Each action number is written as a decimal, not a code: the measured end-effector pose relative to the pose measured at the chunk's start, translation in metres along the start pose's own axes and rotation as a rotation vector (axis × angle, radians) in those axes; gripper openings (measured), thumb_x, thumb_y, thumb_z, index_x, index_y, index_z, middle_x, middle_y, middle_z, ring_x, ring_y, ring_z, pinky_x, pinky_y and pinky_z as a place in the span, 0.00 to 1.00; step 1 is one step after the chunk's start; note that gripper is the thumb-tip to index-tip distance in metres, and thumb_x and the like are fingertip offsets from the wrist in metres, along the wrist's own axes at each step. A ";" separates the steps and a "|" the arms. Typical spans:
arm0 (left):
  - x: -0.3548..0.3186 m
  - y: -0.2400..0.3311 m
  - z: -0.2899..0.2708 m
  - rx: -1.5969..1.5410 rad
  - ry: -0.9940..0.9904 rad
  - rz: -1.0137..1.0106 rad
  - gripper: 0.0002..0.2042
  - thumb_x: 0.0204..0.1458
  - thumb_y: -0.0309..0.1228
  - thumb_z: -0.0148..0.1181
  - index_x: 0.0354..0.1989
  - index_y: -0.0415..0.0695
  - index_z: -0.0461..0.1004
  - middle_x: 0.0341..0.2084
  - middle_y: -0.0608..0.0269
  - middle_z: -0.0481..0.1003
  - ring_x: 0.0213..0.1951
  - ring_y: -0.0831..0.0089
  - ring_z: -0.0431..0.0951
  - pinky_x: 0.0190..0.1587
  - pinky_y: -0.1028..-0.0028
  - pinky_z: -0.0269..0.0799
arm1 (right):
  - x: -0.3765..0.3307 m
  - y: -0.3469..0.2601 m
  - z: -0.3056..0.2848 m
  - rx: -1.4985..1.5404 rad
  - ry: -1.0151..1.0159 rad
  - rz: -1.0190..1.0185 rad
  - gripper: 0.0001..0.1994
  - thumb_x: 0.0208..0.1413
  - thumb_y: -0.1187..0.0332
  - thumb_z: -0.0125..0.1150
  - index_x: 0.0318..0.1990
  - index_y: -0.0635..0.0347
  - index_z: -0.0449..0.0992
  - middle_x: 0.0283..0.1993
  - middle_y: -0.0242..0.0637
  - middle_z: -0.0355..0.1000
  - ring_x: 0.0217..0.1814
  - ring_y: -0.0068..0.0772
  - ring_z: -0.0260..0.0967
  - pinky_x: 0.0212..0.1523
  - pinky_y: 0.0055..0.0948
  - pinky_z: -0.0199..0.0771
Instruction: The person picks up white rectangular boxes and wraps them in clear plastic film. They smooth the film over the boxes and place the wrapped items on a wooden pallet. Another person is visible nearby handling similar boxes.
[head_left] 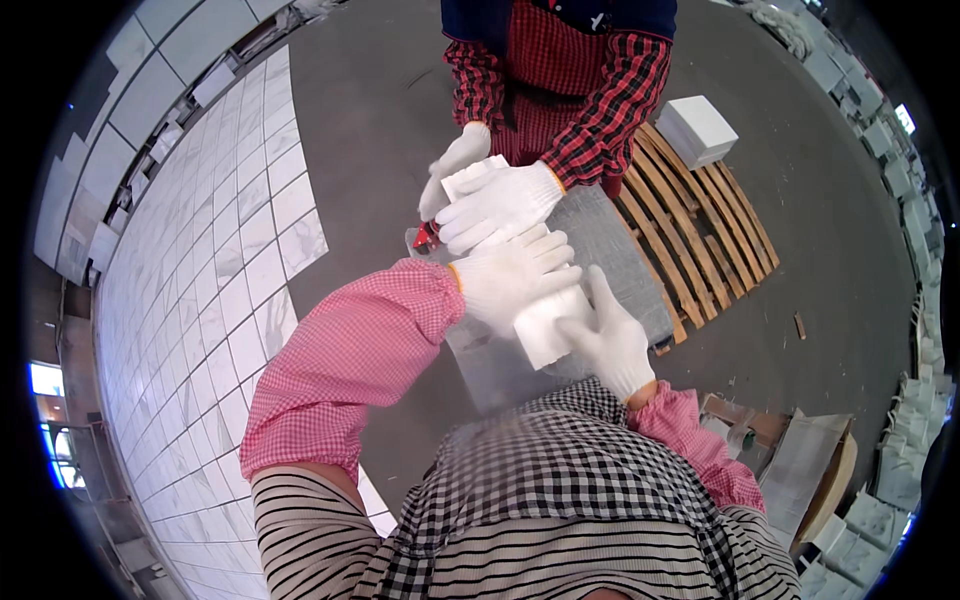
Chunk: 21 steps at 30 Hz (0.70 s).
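A long white block (pixel 548 330) lies slantwise between me and a co-worker, over a table covered with grey, plastic-like sheeting (pixel 625 270). My left hand (pixel 508 280), in a white knit glove, lies across the block with its fingers draped over it. Beside the near end is my right hand (pixel 612 340), gloved too, thumb and fingers spread, the thumb by the block's edge. The co-worker's gloved hand (pixel 505 205) rests over the far part, and their other glove (pixel 458 170) is at its far left side. A small red tool (pixel 426 238) sits at the table's left edge.
A slatted wooden pallet (pixel 700 225) stands right of the table with a white box (pixel 697 130) on its far end. White marble-look tiles (pixel 220 290) cover the floor to the left. Cardboard scraps (pixel 800 460) are at the lower right. Stacked white pieces (pixel 905 430) line the right side.
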<state>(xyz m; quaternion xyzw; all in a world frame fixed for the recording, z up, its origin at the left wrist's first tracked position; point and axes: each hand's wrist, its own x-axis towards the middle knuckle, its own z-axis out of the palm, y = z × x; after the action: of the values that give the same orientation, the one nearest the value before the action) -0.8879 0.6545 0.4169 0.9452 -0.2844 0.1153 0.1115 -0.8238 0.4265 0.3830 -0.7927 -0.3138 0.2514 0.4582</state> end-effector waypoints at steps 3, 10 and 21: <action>-0.005 -0.006 0.014 -0.121 0.012 -0.016 0.39 0.26 0.42 0.74 0.52 0.38 0.70 0.44 0.53 0.69 0.45 0.55 0.72 0.52 0.60 0.68 | -0.012 -0.066 0.012 -0.485 0.000 -0.150 0.48 0.38 0.50 0.79 0.66 0.59 0.61 0.57 0.48 0.68 0.58 0.46 0.69 0.52 0.39 0.75; 0.003 0.001 0.016 0.001 0.050 0.016 0.42 0.24 0.43 0.72 0.55 0.39 0.70 0.46 0.54 0.69 0.50 0.57 0.70 0.55 0.61 0.65 | -0.019 -0.052 0.031 -0.865 0.156 -0.259 0.52 0.34 0.52 0.80 0.65 0.67 0.56 0.55 0.50 0.61 0.54 0.50 0.67 0.47 0.45 0.73; 0.009 0.002 0.008 -0.053 -0.001 -0.017 0.42 0.18 0.43 0.74 0.51 0.42 0.71 0.46 0.56 0.68 0.51 0.58 0.68 0.54 0.62 0.63 | -0.015 -0.056 0.030 -0.842 0.151 -0.221 0.46 0.44 0.45 0.71 0.65 0.63 0.58 0.56 0.54 0.61 0.55 0.56 0.68 0.48 0.50 0.74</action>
<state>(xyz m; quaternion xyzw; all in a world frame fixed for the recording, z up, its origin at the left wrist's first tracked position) -0.8807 0.6464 0.4121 0.9444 -0.2792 0.1061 0.1374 -0.8690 0.4541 0.4208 -0.8882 -0.4373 -0.0075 0.1410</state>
